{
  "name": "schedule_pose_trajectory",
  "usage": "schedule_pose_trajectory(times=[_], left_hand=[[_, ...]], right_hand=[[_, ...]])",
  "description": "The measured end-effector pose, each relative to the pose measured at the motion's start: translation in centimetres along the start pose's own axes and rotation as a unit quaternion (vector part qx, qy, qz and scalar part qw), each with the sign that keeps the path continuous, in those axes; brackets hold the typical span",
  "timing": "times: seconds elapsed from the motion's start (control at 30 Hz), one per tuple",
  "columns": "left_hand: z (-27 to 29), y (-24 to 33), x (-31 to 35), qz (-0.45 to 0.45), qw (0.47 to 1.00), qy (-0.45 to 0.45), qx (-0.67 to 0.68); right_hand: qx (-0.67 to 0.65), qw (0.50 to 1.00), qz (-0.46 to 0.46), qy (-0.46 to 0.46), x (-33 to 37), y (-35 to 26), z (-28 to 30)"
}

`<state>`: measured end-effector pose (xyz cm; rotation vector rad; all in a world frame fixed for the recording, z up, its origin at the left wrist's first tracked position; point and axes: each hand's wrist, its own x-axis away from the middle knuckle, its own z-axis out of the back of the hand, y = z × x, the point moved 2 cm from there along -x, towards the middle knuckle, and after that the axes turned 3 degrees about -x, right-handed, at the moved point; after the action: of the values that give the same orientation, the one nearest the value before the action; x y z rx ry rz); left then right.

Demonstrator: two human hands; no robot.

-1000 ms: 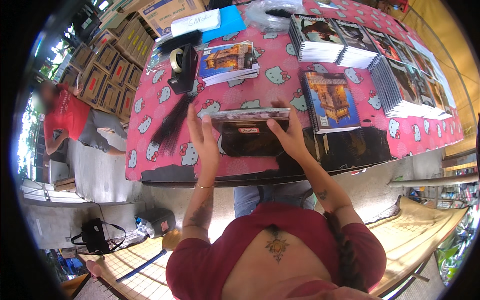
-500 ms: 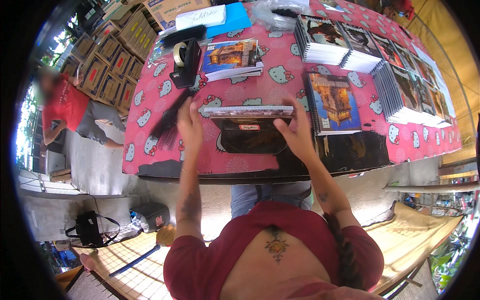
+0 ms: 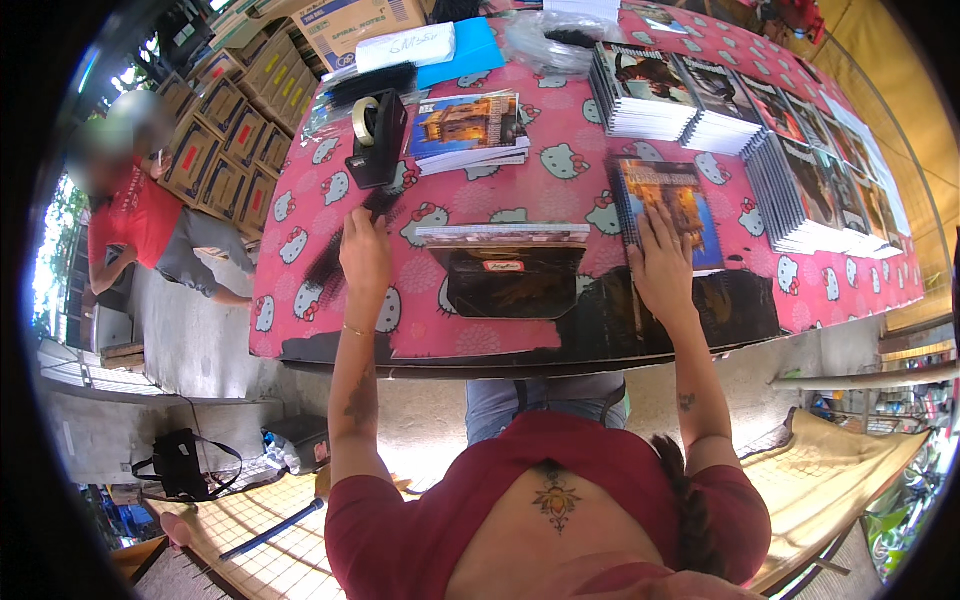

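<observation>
My left hand (image 3: 366, 258) is at the left of the pink table, its fingers closed on a black binding coil at the upper end of a loose heap of coils (image 3: 325, 272). My right hand (image 3: 660, 262) lies flat, fingers stretched, over a spiral notebook (image 3: 668, 182) with a golden building on its blue cover. Between my hands, a black stand (image 3: 510, 288) with a small label has a block of sheets (image 3: 500, 236) along its far edge; neither hand touches it.
A black tape dispenser (image 3: 376, 150) stands beside a stack of building-cover booklets (image 3: 466, 130). Stacked spiral notebooks (image 3: 650, 95) fill the right side. Plastic wrap (image 3: 550, 45) and a cardboard box (image 3: 355, 28) are at the back. A person in a red shirt (image 3: 140, 220) stands left, near stacked boxes.
Both hands have left the block of sheets on the stand. My left hand has moved left to the coils; my right hand has moved right onto the spiral notebook.
</observation>
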<state>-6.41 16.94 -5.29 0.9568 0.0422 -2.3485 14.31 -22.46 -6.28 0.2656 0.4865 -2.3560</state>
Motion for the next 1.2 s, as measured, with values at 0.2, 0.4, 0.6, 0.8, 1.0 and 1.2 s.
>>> schedule_pose_trajectory(times=[0.2,0.4,0.6,0.8,1.0,1.2], left_hand=[[4.3,2.6,-0.7,-0.041,0.998,0.054,0.015],[5.4,3.6,-0.2,0.034,0.958,0.026,0.282],[8.8,7.9,-1.4,-0.033,0.958,-0.009,0.285],[9.0,7.5,3.5,-0.007,0.96,-0.052,0.275],[8.8,7.4,3.6,-0.02,0.958,0.014,0.286],[9.2,7.5,3.4,0.015,0.959,-0.036,0.28]], right_hand=[[0.018,1.0,-0.003,0.018,0.0,0.3,-0.3],[-0.157,0.944,0.219,0.192,-1.4,-13.6,6.1],[-0.135,0.954,0.267,-0.031,-7.1,-21.1,-0.8],[-0.212,0.932,0.293,-0.031,-7.5,-19.7,-0.9],[-0.223,0.93,0.292,-0.021,-7.4,-20.0,-0.3],[-0.241,0.923,0.3,0.017,-7.4,-20.0,-0.2]])
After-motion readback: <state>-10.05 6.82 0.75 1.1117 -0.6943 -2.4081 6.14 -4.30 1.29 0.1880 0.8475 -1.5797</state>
